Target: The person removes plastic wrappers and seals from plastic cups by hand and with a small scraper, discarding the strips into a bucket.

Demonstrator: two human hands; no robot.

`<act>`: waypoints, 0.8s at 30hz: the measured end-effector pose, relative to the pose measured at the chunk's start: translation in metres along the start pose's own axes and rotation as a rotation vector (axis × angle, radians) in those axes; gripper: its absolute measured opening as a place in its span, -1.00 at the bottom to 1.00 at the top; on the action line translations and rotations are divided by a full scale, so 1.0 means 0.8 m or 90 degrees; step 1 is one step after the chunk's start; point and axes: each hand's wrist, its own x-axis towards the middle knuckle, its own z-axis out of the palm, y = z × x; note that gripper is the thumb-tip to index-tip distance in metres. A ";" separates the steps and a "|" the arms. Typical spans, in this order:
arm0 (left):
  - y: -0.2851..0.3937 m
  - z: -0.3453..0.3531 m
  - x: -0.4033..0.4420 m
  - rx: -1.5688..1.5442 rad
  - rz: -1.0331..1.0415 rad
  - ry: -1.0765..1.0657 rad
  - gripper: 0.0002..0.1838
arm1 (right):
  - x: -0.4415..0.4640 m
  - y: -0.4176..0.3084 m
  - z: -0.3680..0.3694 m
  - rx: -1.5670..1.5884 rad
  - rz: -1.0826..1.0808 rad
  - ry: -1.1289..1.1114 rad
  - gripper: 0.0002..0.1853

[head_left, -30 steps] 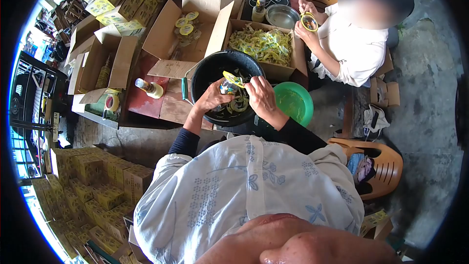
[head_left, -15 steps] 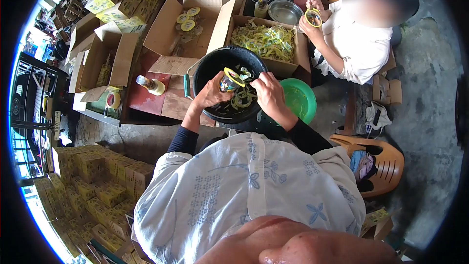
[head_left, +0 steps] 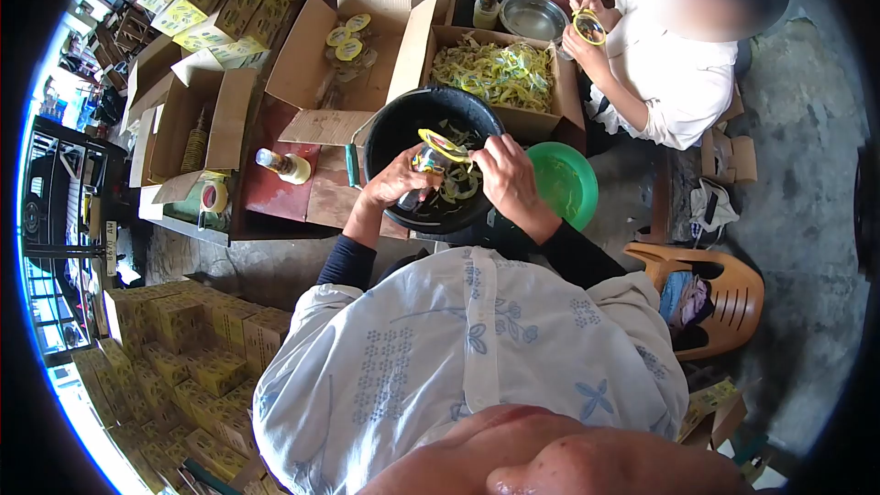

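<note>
- Now holding the cup [head_left: 427, 163] in the left hand [head_left: 394, 181], tilted, with fingers wrapped around its side, over the mouth of the bucket [head_left: 387, 121].
- Pinching narrow with the right hand [head_left: 507, 179] at the right end of the cup's yellow rim [head_left: 443, 144]; too small to make out anything between the fingertips.
- Keeping the cup within the bucket's round edge, with strips [head_left: 463, 189] showing below and dark gaps around them.
- Overlapping the bucket's right edge with the right hand, just beside the green basin [head_left: 577, 185]: tight on that side.
- Close at the far edge too, right by the strip-filled box [head_left: 566, 101] and a flap of the open box [head_left: 307, 64].
- Looser to the left: past the handle [head_left: 352, 165], onto a stretch of table [head_left: 339, 197] before reaching the bottle [head_left: 284, 166].
- Spotting, well apart at upper right, a co-worker's hands [head_left: 587, 55] on another yellow-rimmed cup [head_left: 588, 27].
</note>
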 end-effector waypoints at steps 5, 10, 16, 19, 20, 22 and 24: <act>-0.009 -0.010 0.003 -0.081 0.033 -0.052 -0.23 | -0.001 0.006 0.021 0.126 0.132 0.024 -0.87; 0.016 0.003 0.005 0.306 0.167 0.077 -0.34 | 0.002 0.017 0.019 0.247 0.242 -0.010 -0.88; -0.005 -0.012 0.007 0.369 0.186 0.176 -0.48 | 0.004 0.001 0.002 0.075 0.071 0.002 -0.83; 0.004 0.000 0.006 0.299 0.176 0.142 -0.46 | -0.002 -0.002 0.016 0.012 0.036 0.031 -0.82; 0.002 0.001 0.005 0.202 0.120 0.130 -0.45 | -0.002 -0.003 0.016 0.008 0.031 0.035 -0.81; 0.010 0.007 0.003 0.196 0.123 0.133 -0.46 | 0.000 -0.004 0.017 0.032 0.048 0.031 -0.81; 0.011 0.007 0.004 0.190 0.126 0.135 -0.46 | 0.001 -0.005 0.016 0.057 0.065 0.029 -0.81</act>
